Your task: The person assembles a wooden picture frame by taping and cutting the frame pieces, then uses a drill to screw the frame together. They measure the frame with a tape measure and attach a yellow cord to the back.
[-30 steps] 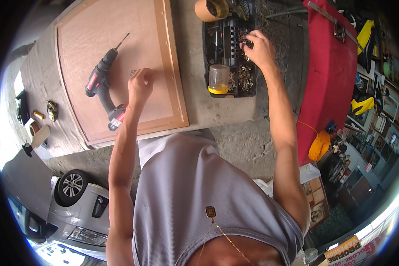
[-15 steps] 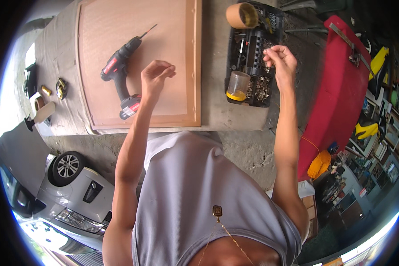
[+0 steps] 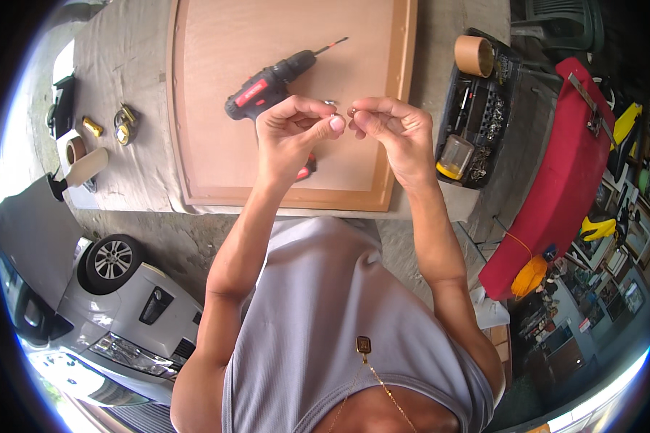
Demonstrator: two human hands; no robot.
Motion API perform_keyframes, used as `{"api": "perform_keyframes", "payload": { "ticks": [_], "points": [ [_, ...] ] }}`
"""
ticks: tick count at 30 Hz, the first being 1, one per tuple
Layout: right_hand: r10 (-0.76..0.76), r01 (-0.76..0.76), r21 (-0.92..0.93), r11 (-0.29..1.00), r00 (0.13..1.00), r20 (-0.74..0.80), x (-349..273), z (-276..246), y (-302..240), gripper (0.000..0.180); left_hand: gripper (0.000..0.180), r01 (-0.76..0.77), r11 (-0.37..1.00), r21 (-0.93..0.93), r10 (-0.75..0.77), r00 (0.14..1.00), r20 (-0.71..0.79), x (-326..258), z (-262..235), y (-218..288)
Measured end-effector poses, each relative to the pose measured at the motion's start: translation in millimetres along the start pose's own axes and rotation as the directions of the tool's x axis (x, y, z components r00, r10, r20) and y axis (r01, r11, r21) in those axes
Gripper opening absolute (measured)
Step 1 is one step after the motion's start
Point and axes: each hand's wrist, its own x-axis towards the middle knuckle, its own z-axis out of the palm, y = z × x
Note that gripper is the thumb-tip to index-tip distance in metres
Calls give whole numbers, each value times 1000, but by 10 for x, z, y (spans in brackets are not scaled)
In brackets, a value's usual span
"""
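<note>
Above the panel, my left hand (image 3: 296,137) and my right hand (image 3: 397,133) face each other with a small gap between the fingertips. Each is closed in a pinch. A tiny shiny metal bit shows at the left fingertips, and a small dark round bit at the right ones; both are too small to name. Below them lies a cordless drill (image 3: 267,85) with a long bit, its handle partly hidden by my left hand. It rests on a tan framed panel (image 3: 289,196) with a wooden border.
To the right, a black organizer box (image 3: 448,108) holds small metal hardware, a tape roll (image 3: 471,56) and a clear yellow-lidded jar (image 3: 455,155). A tape measure (image 3: 125,126) lies on the cloth-covered table (image 3: 144,173) at left. A red padded piece (image 3: 549,173) stands far right.
My right hand has come left from the organizer box to meet my left hand over the panel. The view has shifted, so the table's things appear farther right.
</note>
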Motion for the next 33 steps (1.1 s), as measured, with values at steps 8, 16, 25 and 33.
{"api": "perform_keyframes", "payload": {
  "ticks": [8, 16, 25, 33],
  "points": [
    [-60, 68, 66, 996, 991, -117, 167, 1031, 271, 10, 12, 9, 1000, -3, -8, 997, 78, 101, -837, 432],
    [63, -1, 192, 981, 947, -315, 260, 1569, 463, 14, 10, -133, 964, 232, 103, 985, 137, 42, -1249, 586],
    [-144, 98, -174, 980, 949, -280, 166, 1816, 473, 16, 17, -139, 986, 92, 113, 962, 250, 104, -1543, 598],
    [-268, 209, -263, 942, 940, -212, 27, 1906, 568, 16, 14, -60, 997, -53, 74, 944, 322, 88, -1596, 579]
  ]
}}
